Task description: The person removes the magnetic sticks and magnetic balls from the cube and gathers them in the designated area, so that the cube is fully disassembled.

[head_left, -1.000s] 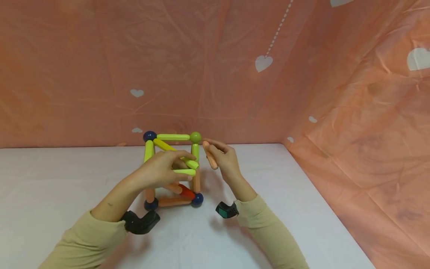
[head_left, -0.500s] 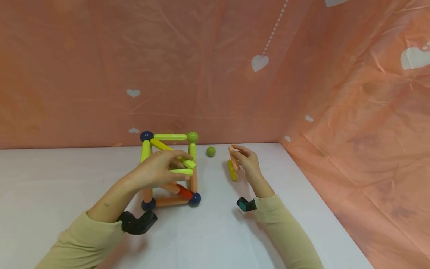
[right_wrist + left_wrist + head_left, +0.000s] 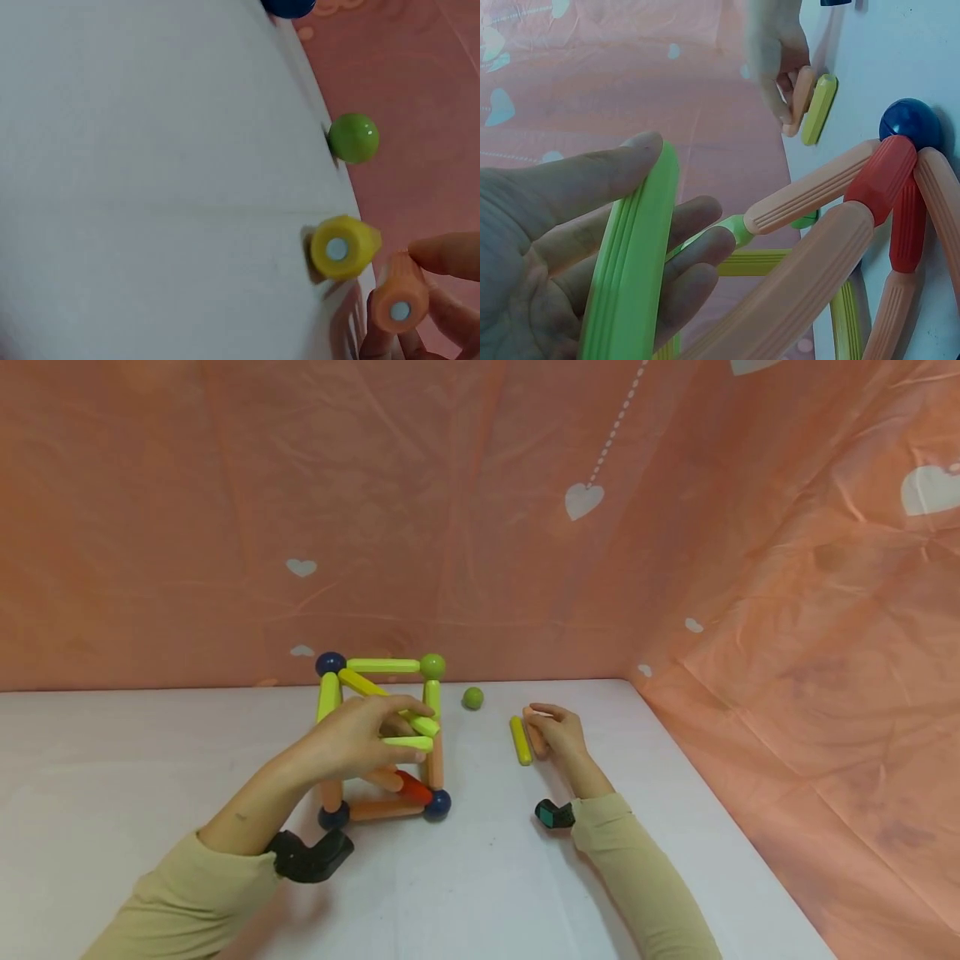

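My left hand pinches a light green magnetic stick inside a standing frame of sticks and balls. In the left wrist view the thumb lies along that stick's end, with the fingers on its other side. Dark blue balls and a green ball join the frame's green, yellow, orange and red sticks. Over to the right, my right hand grips an orange magnetic stick between thumb and fingers. It lies low at the table, beside a yellow magnetic stick.
A loose green ball sits between the frame and the yellow stick, near the back of the white table. Pink cloth with hearts hangs behind and along the right side.
My right hand has moved right from beside the frame, carrying the orange stick, and lowered it next to the yellow stick. The loose green ball came into sight. My left hand keeps its place.
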Demonstrator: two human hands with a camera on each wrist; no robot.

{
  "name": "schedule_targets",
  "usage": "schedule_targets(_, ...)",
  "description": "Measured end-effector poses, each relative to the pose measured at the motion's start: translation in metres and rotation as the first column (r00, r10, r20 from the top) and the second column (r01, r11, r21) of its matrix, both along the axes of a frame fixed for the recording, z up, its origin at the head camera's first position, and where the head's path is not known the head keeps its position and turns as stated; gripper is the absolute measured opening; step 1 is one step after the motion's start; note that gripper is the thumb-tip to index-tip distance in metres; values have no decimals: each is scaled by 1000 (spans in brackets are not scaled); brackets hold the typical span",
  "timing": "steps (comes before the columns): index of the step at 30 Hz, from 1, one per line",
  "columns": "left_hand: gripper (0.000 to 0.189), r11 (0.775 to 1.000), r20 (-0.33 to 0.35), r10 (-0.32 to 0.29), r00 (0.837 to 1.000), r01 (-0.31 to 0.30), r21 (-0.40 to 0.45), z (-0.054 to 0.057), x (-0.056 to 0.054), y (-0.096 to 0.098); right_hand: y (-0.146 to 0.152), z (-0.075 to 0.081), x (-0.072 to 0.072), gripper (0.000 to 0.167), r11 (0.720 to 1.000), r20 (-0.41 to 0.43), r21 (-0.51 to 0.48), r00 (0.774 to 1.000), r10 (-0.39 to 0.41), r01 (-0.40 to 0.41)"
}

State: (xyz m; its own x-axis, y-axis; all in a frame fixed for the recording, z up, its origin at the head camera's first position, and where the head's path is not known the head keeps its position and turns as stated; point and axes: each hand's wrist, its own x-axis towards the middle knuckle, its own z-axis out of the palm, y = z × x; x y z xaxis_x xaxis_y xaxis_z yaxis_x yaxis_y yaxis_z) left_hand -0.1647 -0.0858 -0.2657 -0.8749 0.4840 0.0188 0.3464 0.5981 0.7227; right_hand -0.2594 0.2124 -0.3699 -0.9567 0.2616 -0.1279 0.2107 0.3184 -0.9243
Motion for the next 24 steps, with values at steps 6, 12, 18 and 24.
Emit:
schedule_targets(6, 43, 1000, -14, -8, 1000, 8, 2, -1, -1, 0, 2, -4, -1, 38, 998, 1, 61, 1000, 8, -8)
schedule_targets(12, 42, 1000, -21, -19, 1000, 19, 5, 0, -1, 0, -3, 0, 7, 36, 992, -38, 123, 999, -1, 5)
schedule_targets(18, 43, 1000, -2, -10, 1000, 10, 2, 0, 0, 1, -25, 12, 24, 30, 995, -185, 64, 978, 92, -82)
schedule_targets(24, 45, 1000, -3, -5, 1000, 5, -23, 1, 0, 1, -48, 13, 44, 28, 957, -191, 16, 938, 288, -291)
